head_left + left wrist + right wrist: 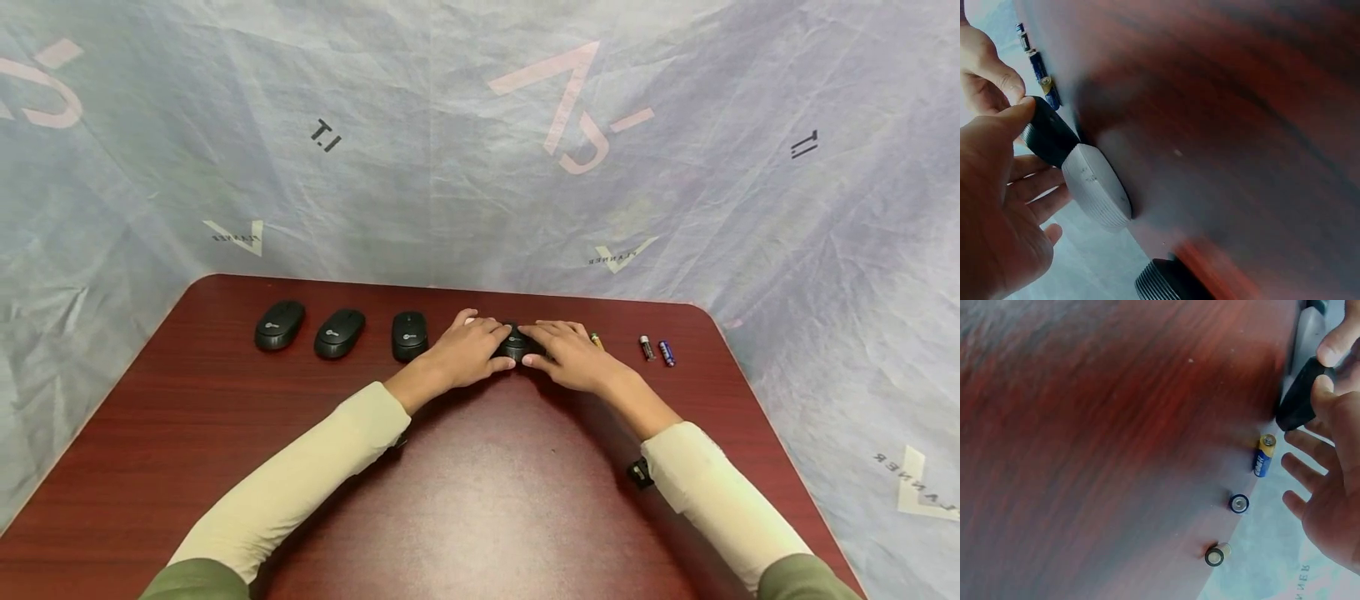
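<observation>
A black computer mouse (515, 343) is between my two hands near the table's far edge, its logo facing up. My left hand (468, 350) holds its left side, thumb at the near end and fingers reaching over the far side. From the right, my right hand (567, 354) grips it the same way; in the right wrist view both thumbs press the near end of the black mouse (1300, 403). A white mouse (1097, 187) sits just left of it, mostly hidden behind my left hand in the head view.
Three more black mice stand in a row to the left: one far left (280, 326), one beside it (340, 333), one nearer my hand (409, 336). On the right lie a blue-and-gold battery (1264, 456), a dark battery (647, 347) and a blue battery (667, 353). A printed sheet (420, 167) hangs behind the table.
</observation>
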The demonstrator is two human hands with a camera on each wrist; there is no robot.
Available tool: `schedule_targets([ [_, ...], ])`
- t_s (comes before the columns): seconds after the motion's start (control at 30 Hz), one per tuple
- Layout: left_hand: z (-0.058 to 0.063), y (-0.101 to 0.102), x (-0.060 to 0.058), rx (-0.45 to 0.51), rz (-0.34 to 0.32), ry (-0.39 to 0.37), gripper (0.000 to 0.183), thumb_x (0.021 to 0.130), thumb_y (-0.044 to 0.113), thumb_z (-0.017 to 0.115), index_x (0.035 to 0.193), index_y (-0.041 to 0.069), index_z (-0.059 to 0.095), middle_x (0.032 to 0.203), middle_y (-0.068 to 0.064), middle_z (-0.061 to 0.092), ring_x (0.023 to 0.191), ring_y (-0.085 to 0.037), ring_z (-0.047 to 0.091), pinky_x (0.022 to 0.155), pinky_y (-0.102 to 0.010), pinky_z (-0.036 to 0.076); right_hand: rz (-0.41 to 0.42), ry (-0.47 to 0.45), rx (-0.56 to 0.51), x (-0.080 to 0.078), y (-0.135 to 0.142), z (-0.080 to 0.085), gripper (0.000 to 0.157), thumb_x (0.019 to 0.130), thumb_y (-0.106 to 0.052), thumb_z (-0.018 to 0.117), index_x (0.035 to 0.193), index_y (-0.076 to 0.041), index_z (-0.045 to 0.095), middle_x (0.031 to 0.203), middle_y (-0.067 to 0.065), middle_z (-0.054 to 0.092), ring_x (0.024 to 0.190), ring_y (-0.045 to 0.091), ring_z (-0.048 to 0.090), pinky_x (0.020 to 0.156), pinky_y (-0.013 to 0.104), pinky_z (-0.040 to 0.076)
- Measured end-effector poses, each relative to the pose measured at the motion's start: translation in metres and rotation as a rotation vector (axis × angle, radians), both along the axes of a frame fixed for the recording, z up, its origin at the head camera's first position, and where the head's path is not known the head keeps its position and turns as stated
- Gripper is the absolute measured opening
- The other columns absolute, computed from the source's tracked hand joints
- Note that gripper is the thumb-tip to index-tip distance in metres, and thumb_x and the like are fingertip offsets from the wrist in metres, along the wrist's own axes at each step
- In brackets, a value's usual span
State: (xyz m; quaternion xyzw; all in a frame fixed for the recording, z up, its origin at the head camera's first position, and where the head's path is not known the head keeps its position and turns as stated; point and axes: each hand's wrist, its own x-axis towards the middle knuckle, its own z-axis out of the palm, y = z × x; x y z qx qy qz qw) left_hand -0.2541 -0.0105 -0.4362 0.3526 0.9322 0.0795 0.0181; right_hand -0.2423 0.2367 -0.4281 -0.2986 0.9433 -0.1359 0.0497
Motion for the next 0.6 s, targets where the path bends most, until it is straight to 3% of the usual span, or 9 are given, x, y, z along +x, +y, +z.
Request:
schedule_targets([
  [0.13,-0.0003,-0.0040,-0.0018,0.086,-0.007,-0.042,0.066,0.117,0.052,0.060,0.163,0.005,0.058,0.163,-0.014,0.065,0.155,-0.031,0.059,0.141,-0.057,0.028,0.006,-0.041,-0.052,0.0018,0.0028,0.0041,0.057,0.118,-0.035,0.062,0.165,-0.004,0.054,0.164,0.021,0.063,0.158,0.044,0.053,0.134,0.071,0.034],
  [0.3,0.0026,-0.0073,-0.0043,0.200,-0.002,-0.117,0.061,0.118,0.051,0.056,0.161,0.007,0.061,0.158,-0.011,0.069,0.149,-0.030,0.064,0.137,-0.055,0.033,0.013,-0.090,-0.156,0.0013,0.0058,0.0054,0.051,0.121,-0.031,0.057,0.163,-0.003,0.057,0.162,0.020,0.064,0.150,0.041,0.061,0.127,0.065,0.050],
  [0.47,0.0045,-0.0086,-0.0056,0.299,0.006,-0.155,0.055,0.119,0.048,0.054,0.154,0.008,0.066,0.152,-0.010,0.073,0.143,-0.033,0.067,0.132,-0.054,0.042,-0.039,-0.154,-0.276,0.0022,0.0062,0.0050,0.048,0.123,-0.035,0.051,0.161,-0.007,0.061,0.159,0.015,0.067,0.149,0.036,0.064,0.123,0.062,0.056],
  [0.6,0.0053,-0.0084,-0.0062,0.375,0.008,-0.162,0.051,0.120,0.046,0.053,0.149,0.008,0.070,0.145,-0.009,0.077,0.138,-0.033,0.070,0.129,-0.055,0.046,-0.090,-0.167,-0.348,0.0037,0.0031,0.0046,0.047,0.123,-0.038,0.047,0.158,-0.012,0.064,0.143,0.012,0.075,0.122,0.027,0.071,0.106,0.051,0.061],
])
